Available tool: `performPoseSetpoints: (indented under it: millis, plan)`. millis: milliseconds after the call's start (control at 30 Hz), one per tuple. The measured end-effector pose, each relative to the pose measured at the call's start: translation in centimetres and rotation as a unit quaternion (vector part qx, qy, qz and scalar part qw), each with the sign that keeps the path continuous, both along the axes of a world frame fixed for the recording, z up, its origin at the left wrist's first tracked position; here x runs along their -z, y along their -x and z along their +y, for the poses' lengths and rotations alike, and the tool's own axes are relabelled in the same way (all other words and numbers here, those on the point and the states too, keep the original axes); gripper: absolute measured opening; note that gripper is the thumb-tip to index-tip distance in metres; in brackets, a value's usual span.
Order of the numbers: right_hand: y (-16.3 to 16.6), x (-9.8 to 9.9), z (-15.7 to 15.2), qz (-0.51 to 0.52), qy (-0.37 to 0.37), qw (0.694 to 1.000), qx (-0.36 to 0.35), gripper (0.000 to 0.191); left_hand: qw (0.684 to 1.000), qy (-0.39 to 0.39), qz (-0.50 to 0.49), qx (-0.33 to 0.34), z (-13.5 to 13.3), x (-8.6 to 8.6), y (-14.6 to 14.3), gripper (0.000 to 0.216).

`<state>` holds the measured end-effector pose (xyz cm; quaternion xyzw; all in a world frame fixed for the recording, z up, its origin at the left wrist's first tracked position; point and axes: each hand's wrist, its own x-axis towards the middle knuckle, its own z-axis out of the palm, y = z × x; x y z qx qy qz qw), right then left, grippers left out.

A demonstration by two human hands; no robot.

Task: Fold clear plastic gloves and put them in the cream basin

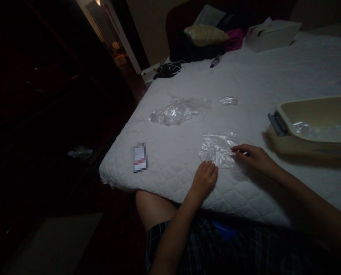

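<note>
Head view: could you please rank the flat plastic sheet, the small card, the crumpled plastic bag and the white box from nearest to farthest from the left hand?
From the left hand:
1. Flat plastic sheet, touching it.
2. Small card, left.
3. Crumpled plastic bag, beyond.
4. White box, far back right.

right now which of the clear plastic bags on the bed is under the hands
The flat plastic bag nearest the bed's edge: left hand and right hand touch it. The crumpled bag and small scrap lie farther away, untouched.
</note>
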<state>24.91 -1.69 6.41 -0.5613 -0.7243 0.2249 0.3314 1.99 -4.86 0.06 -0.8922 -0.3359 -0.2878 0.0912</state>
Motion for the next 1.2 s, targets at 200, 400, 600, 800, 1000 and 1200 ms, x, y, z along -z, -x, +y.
performPoseSetpoints:
  millis: [200, 400, 600, 800, 1000, 1200]
  plan:
    - [-1.8, 1.3, -4.7, -0.027, -0.004, 1.000, 0.013, 0.026, 1.000, -0.010, -0.006, 0.008, 0.0, -0.2, -0.1, 0.025]
    - [-0.8, 2.8, -6.7, -0.057, -0.084, 0.995, -0.022, 0.025, 0.999, 0.001, 0.019, 0.027, 0.1, -1.1, -0.1, 0.026]
    - [-0.5, 2.5, -6.5, -0.066, -0.110, 0.990, -0.057, 0.025, 1.000, 0.004, -0.002, 0.017, -0.3, -1.4, -1.7, 0.026]
    - [-0.3, 1.7, -6.0, -0.043, -0.103, 0.993, -0.036, 0.023, 0.999, 0.002, 0.002, 0.032, -0.3, -0.5, -2.8, 0.024]
    - [0.6, 2.0, -4.8, -0.042, -0.081, 0.995, 0.034, 0.024, 0.999, 0.004, 0.034, 0.030, -0.3, -0.2, -2.6, 0.025]
    - [1.8, 2.0, -3.7, -0.051, -0.034, 0.994, 0.092, 0.014, 0.999, 0.007, 0.041, 0.027, -0.4, 0.0, -2.7, 0.024]
